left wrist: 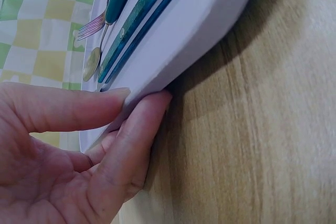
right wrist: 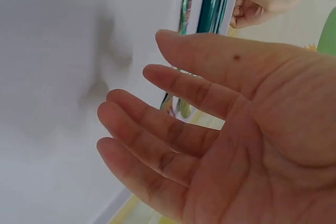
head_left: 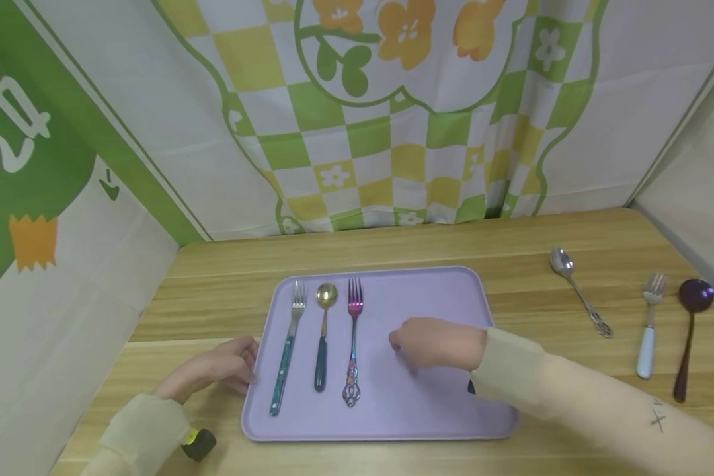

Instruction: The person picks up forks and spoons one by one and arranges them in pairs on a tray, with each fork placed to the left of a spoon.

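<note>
A lavender tray (head_left: 419, 291) lies on the wooden table. My left hand (head_left: 223, 365) pinches its left rim, the thumb (left wrist: 89, 109) on the upper side and the fingers below. On the tray's left half, side by side, lie a fork with a teal handle (head_left: 285, 357), a gold spoon with a dark green handle (head_left: 321, 357) and a rainbow-coloured fork (head_left: 354, 330) with an ornate handle. My right hand (head_left: 437, 342) hovers over the tray to the right of the rainbow fork, fingers loosely bent and holding nothing; its shadow falls on the tray.
Right of the tray, on the table, lie a silver spoon (head_left: 578, 291), a fork with a pale blue handle (head_left: 647, 330) and a dark purple ladle (head_left: 689, 330). A checked floral curtain (head_left: 393, 152) hangs behind the table, with a white wall hanging (head_left: 95, 317) at left.
</note>
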`<action>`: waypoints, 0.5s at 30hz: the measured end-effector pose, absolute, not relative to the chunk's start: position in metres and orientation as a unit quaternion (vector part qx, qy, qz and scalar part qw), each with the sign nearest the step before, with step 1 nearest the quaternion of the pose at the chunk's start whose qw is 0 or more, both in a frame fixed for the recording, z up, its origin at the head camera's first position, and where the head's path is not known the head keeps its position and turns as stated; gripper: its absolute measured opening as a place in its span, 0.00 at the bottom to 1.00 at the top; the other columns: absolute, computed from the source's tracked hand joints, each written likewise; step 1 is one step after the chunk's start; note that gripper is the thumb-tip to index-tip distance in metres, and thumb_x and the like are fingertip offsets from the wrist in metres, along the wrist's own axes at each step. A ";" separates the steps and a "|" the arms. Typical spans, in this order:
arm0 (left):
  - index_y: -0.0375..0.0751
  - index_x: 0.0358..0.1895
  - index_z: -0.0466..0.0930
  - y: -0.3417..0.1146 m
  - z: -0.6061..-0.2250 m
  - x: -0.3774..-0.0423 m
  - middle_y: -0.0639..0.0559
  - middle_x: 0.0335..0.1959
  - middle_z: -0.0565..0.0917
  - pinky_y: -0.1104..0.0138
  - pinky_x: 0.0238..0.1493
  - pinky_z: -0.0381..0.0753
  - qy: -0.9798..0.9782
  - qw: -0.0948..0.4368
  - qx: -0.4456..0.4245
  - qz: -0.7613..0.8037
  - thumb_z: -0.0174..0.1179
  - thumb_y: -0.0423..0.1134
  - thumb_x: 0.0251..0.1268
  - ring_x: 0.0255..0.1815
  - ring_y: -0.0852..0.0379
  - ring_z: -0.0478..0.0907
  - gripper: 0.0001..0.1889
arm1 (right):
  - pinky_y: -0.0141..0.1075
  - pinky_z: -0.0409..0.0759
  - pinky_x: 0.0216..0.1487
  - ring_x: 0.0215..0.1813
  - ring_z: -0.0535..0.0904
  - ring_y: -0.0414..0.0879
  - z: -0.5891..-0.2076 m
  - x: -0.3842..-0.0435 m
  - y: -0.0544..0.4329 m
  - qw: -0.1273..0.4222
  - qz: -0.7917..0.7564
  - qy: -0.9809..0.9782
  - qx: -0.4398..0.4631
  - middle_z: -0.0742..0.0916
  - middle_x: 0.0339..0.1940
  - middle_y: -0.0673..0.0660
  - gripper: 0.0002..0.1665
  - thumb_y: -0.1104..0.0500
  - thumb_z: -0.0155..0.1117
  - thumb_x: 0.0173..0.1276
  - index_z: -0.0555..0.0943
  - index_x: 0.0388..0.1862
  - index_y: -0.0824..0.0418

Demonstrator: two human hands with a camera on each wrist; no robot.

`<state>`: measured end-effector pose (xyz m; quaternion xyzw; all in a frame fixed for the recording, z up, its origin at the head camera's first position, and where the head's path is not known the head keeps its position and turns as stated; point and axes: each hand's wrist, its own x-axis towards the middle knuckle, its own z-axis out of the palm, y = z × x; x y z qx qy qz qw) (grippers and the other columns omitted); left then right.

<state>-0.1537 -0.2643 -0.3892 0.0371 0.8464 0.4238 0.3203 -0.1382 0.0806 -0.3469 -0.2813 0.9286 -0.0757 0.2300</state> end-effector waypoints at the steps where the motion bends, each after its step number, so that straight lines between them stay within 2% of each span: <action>1: 0.25 0.40 0.62 -0.264 -0.389 -0.154 0.40 0.30 0.71 0.59 0.32 0.85 0.846 0.319 0.036 0.425 0.55 0.24 0.38 0.28 0.51 0.75 0.20 | 0.37 0.79 0.47 0.41 0.78 0.47 -0.345 -0.137 0.085 0.227 -0.077 0.928 -0.286 0.84 0.37 0.57 0.12 0.67 0.58 0.58 0.79 0.42 0.63; 15: 0.26 0.40 0.63 -0.262 -0.388 -0.154 0.40 0.31 0.72 0.59 0.31 0.84 0.856 0.316 0.030 0.409 0.55 0.24 0.37 0.28 0.49 0.75 0.20 | 0.45 0.77 0.50 0.47 0.77 0.54 -0.344 -0.138 0.131 0.222 -0.103 0.928 -0.282 0.82 0.39 0.62 0.13 0.66 0.62 0.55 0.78 0.41 0.66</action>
